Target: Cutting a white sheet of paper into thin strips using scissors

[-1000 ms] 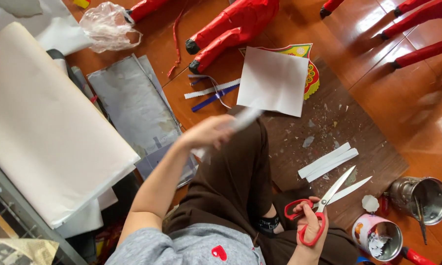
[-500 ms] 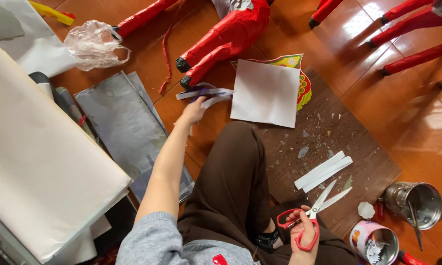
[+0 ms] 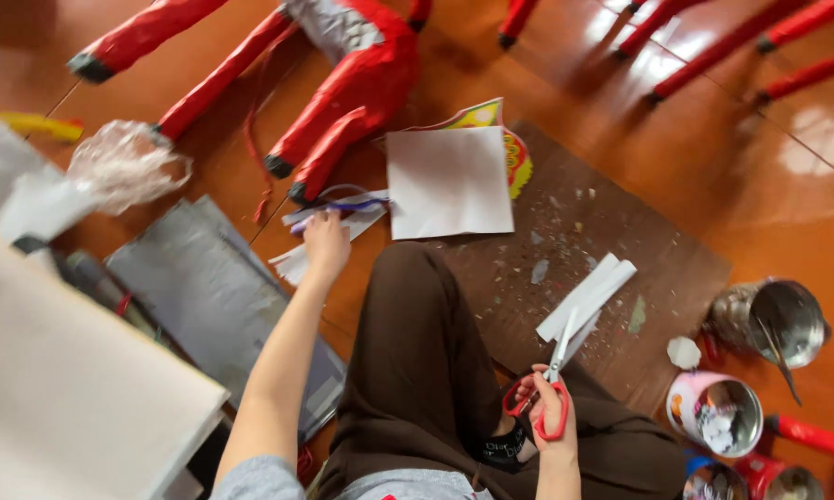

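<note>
- The scissors [image 3: 548, 370] with red handles are grasped by the right hand [image 3: 551, 417]; the fingers are put through the handle loops and are closed around them.
- The long axis of the scissors runs from the right hand up and a little to the right; the blades point away from the person, toward the white paper strips [image 3: 588, 296].
- The blade tips are seen just at the lower end of these strips; if they touch cannot be told.
- The left hand [image 3: 327, 243] is stretched far forward and is laid on a small pile of thin paper strips [image 3: 329, 227] on the floor; the fingers are bent down on the pile, but a firm grip cannot be confirmed.
- The strips under the left hand lie mostly sideways, and a blue strip [image 3: 361, 206] is seen among them, just past the fingertips.
- The two hands are well apart, with the bent knee in brown trousers [image 3: 417, 352] between them.
- A white square sheet [image 3: 449, 182] is placed just right of the left hand, on a brown cardboard mat [image 3: 658, 268].
- Beyond the left hand a red paper figure [image 3: 352, 83] is lying.
- To the right of the right hand a metal tin [image 3: 773, 319] and a small round pot [image 3: 718, 412] are standing.
- A grey sheet [image 3: 213, 296] is spread left of the left arm.
</note>
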